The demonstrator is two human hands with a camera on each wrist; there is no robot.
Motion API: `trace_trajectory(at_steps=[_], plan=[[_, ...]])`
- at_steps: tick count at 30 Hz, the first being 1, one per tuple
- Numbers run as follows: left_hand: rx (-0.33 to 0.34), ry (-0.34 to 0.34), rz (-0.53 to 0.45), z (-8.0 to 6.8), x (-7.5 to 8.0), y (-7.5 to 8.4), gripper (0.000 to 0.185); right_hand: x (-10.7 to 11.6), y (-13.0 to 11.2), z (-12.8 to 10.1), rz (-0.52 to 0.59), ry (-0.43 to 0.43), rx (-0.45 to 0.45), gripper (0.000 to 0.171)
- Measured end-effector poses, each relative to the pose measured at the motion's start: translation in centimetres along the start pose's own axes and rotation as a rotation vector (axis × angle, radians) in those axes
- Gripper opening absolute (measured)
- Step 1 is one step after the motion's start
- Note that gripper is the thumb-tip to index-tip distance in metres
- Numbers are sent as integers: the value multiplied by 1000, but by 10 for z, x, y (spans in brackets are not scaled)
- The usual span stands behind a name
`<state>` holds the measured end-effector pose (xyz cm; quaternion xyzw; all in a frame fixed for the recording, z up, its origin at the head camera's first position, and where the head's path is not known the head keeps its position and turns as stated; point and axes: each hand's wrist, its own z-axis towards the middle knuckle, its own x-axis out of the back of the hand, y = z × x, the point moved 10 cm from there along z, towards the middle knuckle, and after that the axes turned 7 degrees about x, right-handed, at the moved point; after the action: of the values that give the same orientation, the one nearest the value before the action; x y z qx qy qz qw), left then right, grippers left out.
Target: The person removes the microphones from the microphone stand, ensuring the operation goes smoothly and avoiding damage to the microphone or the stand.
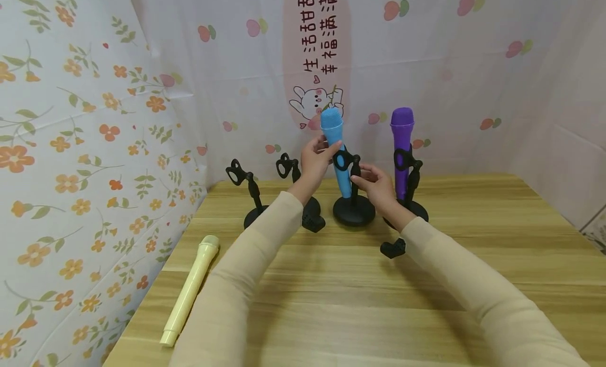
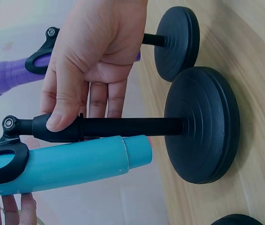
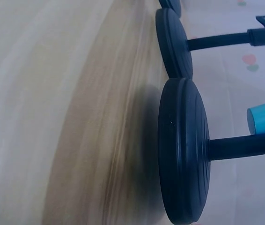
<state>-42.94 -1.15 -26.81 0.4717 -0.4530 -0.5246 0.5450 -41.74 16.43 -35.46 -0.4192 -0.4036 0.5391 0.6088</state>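
A light blue microphone [image 1: 332,124] leans in the clip of a black desk stand [image 1: 354,211], its lower end beside the post. My left hand [image 1: 314,159] grips the microphone's body below the head, thumb in front; its fingertips [image 2: 11,209] show behind the body in the left wrist view. My right hand [image 1: 376,185] pinches the stand's upright, thumb on the thick collar in the left wrist view. To the right, a purple microphone [image 1: 402,133] sits in the clip of another stand [image 1: 414,179], whose base is partly hidden by my right arm.
Two black stands with bare clips, one at the far left [image 1: 254,190] and one [image 1: 296,172] behind my left wrist, stand in the row. A pale yellow microphone [image 1: 190,291] lies at the table's left edge. A patterned cloth [image 1: 236,83] hangs behind the wooden table [image 1: 331,304].
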Motion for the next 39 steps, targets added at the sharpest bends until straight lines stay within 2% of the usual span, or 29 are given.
trace_trajectory(at_steps=[18,26,39], plan=[[-4,-71,-50,-21,4,4,48,0,-8,-22,25,-74,-14,54],[-2,-91,-61,-30,7,3,46,1,-14,-34,-31,-100,-7,52],[-11,-137,-106,-49,4,4,42,8,-21,-54,-28,-85,24,47]])
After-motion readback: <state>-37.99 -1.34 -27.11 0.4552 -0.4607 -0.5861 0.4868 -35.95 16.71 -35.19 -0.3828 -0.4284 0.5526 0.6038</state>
